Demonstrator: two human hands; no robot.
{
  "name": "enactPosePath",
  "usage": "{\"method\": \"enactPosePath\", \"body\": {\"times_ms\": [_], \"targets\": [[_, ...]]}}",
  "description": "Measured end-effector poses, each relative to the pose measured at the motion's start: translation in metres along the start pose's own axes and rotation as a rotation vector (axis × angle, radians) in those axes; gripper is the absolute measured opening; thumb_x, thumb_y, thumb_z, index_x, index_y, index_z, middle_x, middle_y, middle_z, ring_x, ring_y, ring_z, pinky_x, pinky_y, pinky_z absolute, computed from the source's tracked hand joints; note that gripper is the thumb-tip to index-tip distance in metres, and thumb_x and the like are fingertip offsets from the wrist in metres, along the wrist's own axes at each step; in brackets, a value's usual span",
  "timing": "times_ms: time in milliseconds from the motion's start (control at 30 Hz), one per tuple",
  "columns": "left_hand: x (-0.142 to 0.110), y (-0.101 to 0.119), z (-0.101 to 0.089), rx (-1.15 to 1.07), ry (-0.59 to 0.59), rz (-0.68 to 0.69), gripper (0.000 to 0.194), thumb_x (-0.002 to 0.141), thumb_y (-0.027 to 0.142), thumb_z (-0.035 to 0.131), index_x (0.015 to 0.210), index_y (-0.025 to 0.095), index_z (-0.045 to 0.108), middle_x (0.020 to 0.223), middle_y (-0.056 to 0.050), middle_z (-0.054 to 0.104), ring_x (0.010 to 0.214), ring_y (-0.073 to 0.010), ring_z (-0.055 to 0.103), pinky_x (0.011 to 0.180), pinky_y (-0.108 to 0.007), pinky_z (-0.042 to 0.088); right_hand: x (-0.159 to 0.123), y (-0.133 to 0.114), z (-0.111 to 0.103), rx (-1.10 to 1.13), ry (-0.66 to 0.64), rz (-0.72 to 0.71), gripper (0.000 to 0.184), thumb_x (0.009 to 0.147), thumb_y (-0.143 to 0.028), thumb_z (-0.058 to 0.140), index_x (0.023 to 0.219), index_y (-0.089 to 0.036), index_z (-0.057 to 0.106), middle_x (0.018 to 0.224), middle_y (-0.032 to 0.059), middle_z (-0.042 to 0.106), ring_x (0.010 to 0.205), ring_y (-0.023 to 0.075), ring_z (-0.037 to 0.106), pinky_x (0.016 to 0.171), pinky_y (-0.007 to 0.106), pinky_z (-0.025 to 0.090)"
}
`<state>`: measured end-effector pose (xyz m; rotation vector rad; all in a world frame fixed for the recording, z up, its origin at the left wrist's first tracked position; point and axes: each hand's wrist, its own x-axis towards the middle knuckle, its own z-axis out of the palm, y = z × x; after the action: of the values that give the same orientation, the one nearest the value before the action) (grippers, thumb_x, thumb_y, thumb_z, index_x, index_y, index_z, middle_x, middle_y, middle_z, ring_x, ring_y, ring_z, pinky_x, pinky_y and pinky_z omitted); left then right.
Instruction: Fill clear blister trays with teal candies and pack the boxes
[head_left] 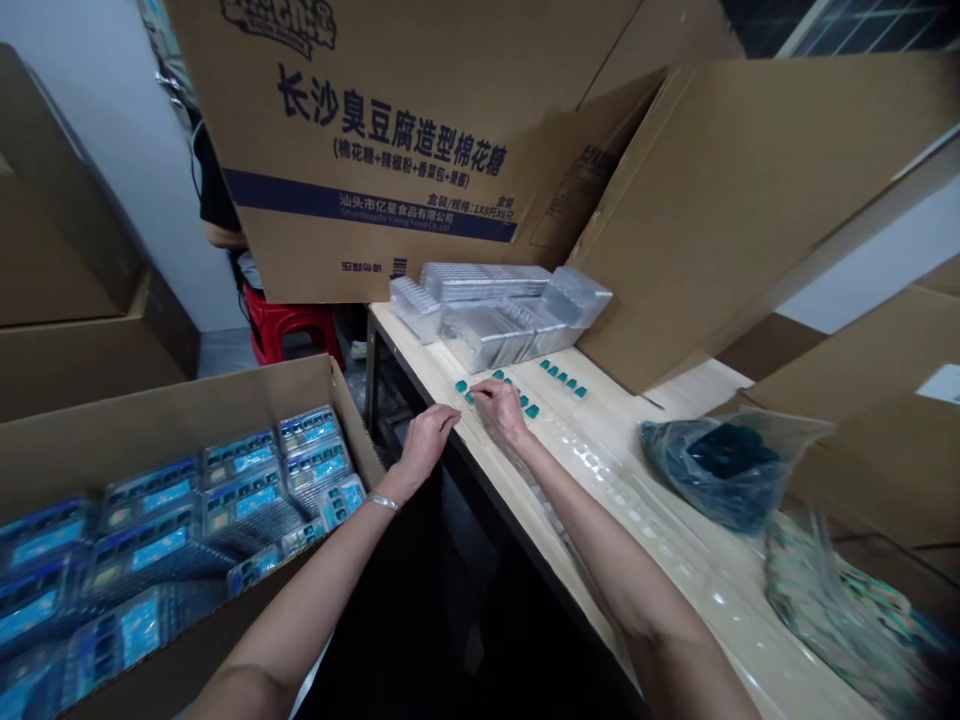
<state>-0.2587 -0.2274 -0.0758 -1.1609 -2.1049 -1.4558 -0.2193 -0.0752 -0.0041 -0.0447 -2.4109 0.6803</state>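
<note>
My left hand (429, 440), with a silvery bracelet on its wrist, is at the table's front edge. Its fingers are pinched together, and what they may hold is too small to make out. My right hand (501, 408) is over the table, thumb and fingers closed beside a small green piece (460, 386); whether a piece is between them is hidden. More green pieces (532, 411) lie around that hand, and a row of green pieces (562, 377) sits farther back. Clear plastic blister trays (592, 455) run along the table towards me.
Stacked clear plastic cases (487, 325) stand at the table's far end. A bag of dark green pieces (705, 470) lies at right. An open carton (247, 400) of blue-labelled packs is at left. Large cardboard boxes (420, 120) rise behind. A person's arm (225, 237) shows near a red stool (292, 330).
</note>
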Motion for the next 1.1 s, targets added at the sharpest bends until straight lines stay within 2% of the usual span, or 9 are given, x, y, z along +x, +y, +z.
{"method": "enactPosePath", "body": {"times_ms": [167, 233, 333, 467, 567, 633, 733, 900, 1100], "targets": [[-0.002, 0.002, -0.001, -0.052, -0.006, -0.012, 0.018, 0.086, 0.023, 0.051, 0.09, 0.019, 0.068, 0.092, -0.006, 0.069, 0.085, -0.0164, 0.064, 0.079, -0.029, 0.049, -0.002, 0.001, 0.008, -0.137, -0.073, -0.062, 0.014, 0.075, -0.012, 0.058, 0.078, -0.015, 0.072, 0.08, 0.0084, 0.069, 0.077, 0.0183, 0.062, 0.072, 0.026, 0.045], [-0.001, 0.004, -0.001, -0.179, 0.005, -0.087, 0.015, 0.082, 0.026, 0.056, 0.086, 0.019, 0.069, 0.091, -0.006, 0.069, 0.086, -0.0172, 0.063, 0.08, -0.03, 0.049, -0.002, 0.001, 0.011, -0.204, -0.12, -0.059, 0.016, 0.076, -0.012, 0.056, 0.08, -0.014, 0.071, 0.082, 0.0095, 0.068, 0.078, 0.0191, 0.062, 0.072, 0.027, 0.044], [0.004, 0.011, -0.004, -0.48, 0.071, -0.333, 0.016, 0.077, 0.032, 0.063, 0.079, 0.017, 0.069, 0.086, -0.007, 0.068, 0.078, -0.0164, 0.061, 0.071, -0.028, 0.05, 0.001, -0.001, 0.013, -0.249, -0.187, -0.041, 0.019, 0.076, -0.011, 0.051, 0.077, -0.015, 0.07, 0.079, 0.0093, 0.067, 0.078, 0.0204, 0.06, 0.072, 0.029, 0.042], [0.011, 0.023, -0.017, -1.102, 0.132, -0.758, 0.031, 0.087, 0.036, 0.048, 0.086, 0.01, 0.065, 0.086, -0.011, 0.066, 0.051, -0.0062, 0.05, 0.044, -0.018, 0.042, 0.001, -0.009, 0.001, -0.173, -0.2, -0.053, 0.02, 0.074, -0.014, 0.055, 0.088, -0.017, 0.069, 0.087, 0.0096, 0.066, 0.081, 0.0211, 0.058, 0.078, 0.032, 0.042], [0.012, 0.03, -0.03, -1.564, 0.219, -0.998, 0.027, 0.09, 0.027, 0.043, 0.084, 0.008, 0.063, 0.089, -0.014, 0.064, 0.061, -0.0076, 0.057, 0.053, -0.017, 0.049, -0.009, -0.026, -0.014, -0.056, -0.117, -0.054, 0.022, 0.075, -0.021, 0.058, 0.094, -0.018, 0.067, 0.091, 0.0084, 0.064, 0.077, 0.0187, 0.056, 0.077, 0.032, 0.043], [0.011, 0.034, -0.034, -1.664, 0.279, -1.022, 0.028, 0.091, 0.026, 0.04, 0.086, 0.009, 0.062, 0.094, -0.015, 0.064, 0.079, -0.013, 0.063, 0.067, -0.022, 0.053, -0.023, -0.044, -0.021, 0.045, -0.095, -0.052, 0.017, 0.078, -0.026, 0.057, 0.089, -0.018, 0.067, 0.083, 0.0064, 0.062, 0.07, 0.0164, 0.055, 0.071, 0.03, 0.044], [0.007, 0.044, -0.034, -1.696, 0.273, -0.967, 0.03, 0.092, 0.03, 0.038, 0.091, 0.011, 0.061, 0.103, -0.014, 0.064, 0.096, -0.0184, 0.062, 0.079, -0.029, 0.053, -0.047, -0.071, -0.021, 0.181, -0.146, -0.087, 0.016, 0.079, -0.029, 0.057, 0.087, -0.019, 0.067, 0.081, 0.0053, 0.061, 0.07, 0.0158, 0.056, 0.068, 0.029, 0.046], [0.006, 0.067, -0.027, -1.703, 0.231, -0.927, 0.033, 0.092, 0.035, 0.037, 0.094, 0.012, 0.061, 0.11, -0.013, 0.063, 0.104, -0.0207, 0.06, 0.086, -0.034, 0.05, -0.071, -0.09, -0.007, 0.258, -0.165, -0.125, 0.024, 0.074, -0.024, 0.062, 0.097, -0.02, 0.065, 0.099, 0.0073, 0.064, 0.092, 0.0197, 0.058, 0.085, 0.034, 0.045], [0.0, 0.069, -0.028, -1.655, 0.251, -0.909, 0.023, 0.089, 0.033, 0.046, 0.088, 0.015, 0.061, 0.095, -0.008, 0.066, 0.09, -0.0162, 0.063, 0.078, -0.031, 0.052, -0.069, -0.083, -0.018, 0.663, -0.128, 0.277, 0.023, 0.067, -0.029, 0.068, 0.088, -0.02, 0.065, 0.084, 0.0022, 0.066, 0.072, 0.0141, 0.06, 0.071, 0.028, 0.05]]}}
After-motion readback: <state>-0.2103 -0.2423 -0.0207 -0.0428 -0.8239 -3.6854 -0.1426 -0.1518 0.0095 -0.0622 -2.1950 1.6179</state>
